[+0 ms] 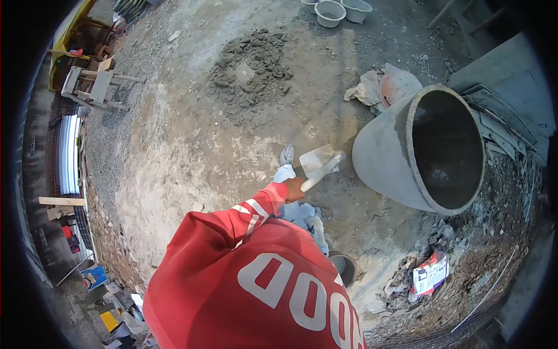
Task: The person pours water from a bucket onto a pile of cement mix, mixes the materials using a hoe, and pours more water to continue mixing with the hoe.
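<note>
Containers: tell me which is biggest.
The grey pot at right; it dwarfs the three pails at the top edge and the partly hidden bucket beside the red jersey.

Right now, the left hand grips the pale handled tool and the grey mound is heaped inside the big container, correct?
Not quite: the head view shows the grey mound heaped on the ground, outside the big container. The left hand does grip the pale handled tool.
</note>
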`<state>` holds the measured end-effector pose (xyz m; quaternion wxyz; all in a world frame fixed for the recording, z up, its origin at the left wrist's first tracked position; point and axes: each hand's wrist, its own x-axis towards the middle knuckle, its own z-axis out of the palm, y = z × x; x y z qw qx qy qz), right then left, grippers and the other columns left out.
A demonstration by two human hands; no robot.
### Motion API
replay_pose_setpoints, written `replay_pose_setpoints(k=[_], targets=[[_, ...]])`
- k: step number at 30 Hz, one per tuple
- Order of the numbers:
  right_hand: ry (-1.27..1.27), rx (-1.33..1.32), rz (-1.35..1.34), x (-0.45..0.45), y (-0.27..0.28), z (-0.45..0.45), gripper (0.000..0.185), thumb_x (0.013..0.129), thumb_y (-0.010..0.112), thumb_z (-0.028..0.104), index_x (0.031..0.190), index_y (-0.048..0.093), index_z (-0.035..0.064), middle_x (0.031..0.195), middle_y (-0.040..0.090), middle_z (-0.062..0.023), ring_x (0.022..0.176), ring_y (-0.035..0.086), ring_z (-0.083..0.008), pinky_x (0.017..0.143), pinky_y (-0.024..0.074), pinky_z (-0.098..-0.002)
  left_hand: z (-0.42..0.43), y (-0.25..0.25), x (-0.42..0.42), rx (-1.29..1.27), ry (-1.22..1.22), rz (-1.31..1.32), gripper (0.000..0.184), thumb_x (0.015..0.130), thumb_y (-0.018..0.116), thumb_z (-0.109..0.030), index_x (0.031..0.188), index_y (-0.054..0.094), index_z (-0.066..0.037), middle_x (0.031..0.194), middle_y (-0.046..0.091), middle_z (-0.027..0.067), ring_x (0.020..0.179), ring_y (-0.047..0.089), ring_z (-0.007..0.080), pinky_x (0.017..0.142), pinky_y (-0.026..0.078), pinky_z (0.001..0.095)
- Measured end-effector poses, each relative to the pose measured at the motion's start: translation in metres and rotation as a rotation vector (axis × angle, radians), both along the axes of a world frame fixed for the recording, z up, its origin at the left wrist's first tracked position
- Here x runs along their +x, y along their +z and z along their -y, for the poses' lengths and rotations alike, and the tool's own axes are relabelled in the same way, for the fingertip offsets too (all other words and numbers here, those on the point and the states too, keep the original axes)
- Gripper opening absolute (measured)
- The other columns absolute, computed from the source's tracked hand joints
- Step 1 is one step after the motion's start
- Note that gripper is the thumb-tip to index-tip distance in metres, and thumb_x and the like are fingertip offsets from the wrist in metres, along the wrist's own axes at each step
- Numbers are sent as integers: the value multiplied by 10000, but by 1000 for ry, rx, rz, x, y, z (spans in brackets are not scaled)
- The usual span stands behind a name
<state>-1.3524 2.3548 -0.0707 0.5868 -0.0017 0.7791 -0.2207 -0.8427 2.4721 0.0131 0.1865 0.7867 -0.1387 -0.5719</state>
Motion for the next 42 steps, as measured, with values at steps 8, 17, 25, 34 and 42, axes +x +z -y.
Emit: replay_pose_setpoints(k=[8,17,25,34,42], targets=[[259,-27,-54,188,18,29,265,874,579,331,741,410,177,632,452,15,612,515,-142,590,406,-314,-108,-59,169,-258,987,-202,150,862,593,-58,974,549,31,664,567,96,470,575,201,393,488,368],[492,-99,-76,407,37,49,254,867,585,351,762,426,183,658,474,29,620,513,-131,582,396,-302,-266,-116,391,-142,1579,-312,243,902,539,-115,1065,562,64,711,607,174,579,627,320,495,557,444],[707,-251,-10,678,61,100,215,878,635,312,795,495,172,676,491,41,639,514,-129,592,408,-294,-416,-211,392,-122,1726,-308,460,916,425,4,1317,533,-193,679,550,81,527,573,224,498,525,384],[1504,-414,161,998,-26,109,174,930,620,168,791,524,129,685,443,57,625,428,-78,584,397,-248,-414,-232,383,352,1507,-8,318,918,557,-192,1220,655,-199,741,586,86,773,620,234,736,506,367],[2149,-679,90,1119,-69,-4,184,847,646,64,798,469,54,723,448,30,657,423,-91,655,398,-243,-280,-221,499,224,1029,587,484,841,685,-187,1295,536,-114,1256,512,177,1135,532,367,941,439,517]])
